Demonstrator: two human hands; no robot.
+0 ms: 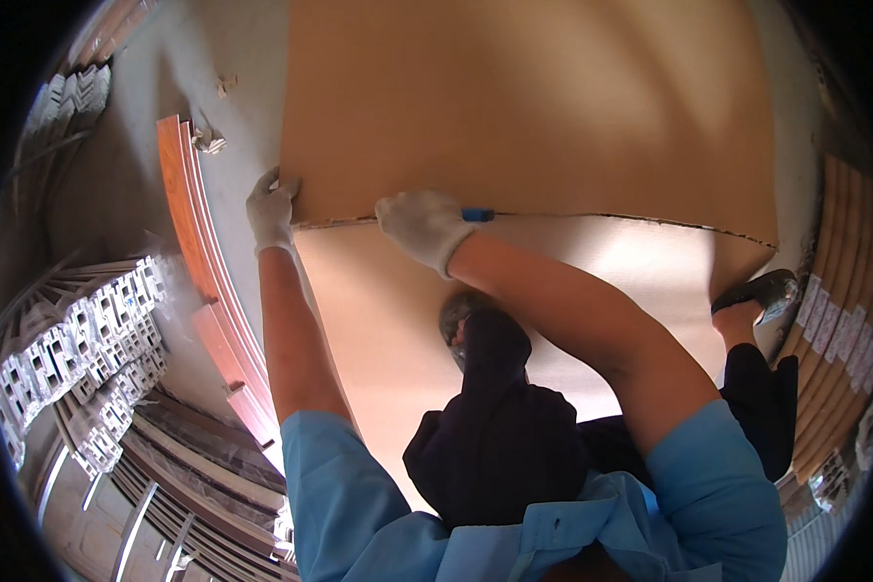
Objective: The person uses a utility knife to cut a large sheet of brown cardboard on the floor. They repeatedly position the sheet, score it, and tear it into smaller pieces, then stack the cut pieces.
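Note:
A large brown cardboard sheet [514, 107] lies on the floor in front of me, with a lighter sheet section [369, 310] on the near side. A ragged, cut-looking edge runs across between the two. My left hand [271, 211], in a pale work glove, grips the sheet's left edge at the end of that line. Also gloved, my right hand [420, 225] is closed over the same line, left of the middle. From its fist sticks out the blue handle end of what looks like a utility knife [477, 214]; the blade is hidden.
My shoe [459, 325] stands on the near section, the other shoe [771, 294] by its right corner. Reddish-brown boards [192, 204] lie left of the sheet. Stacked metal profiles [97, 330] fill the left side. Long brown wrapped bundles [834, 291] lie at right.

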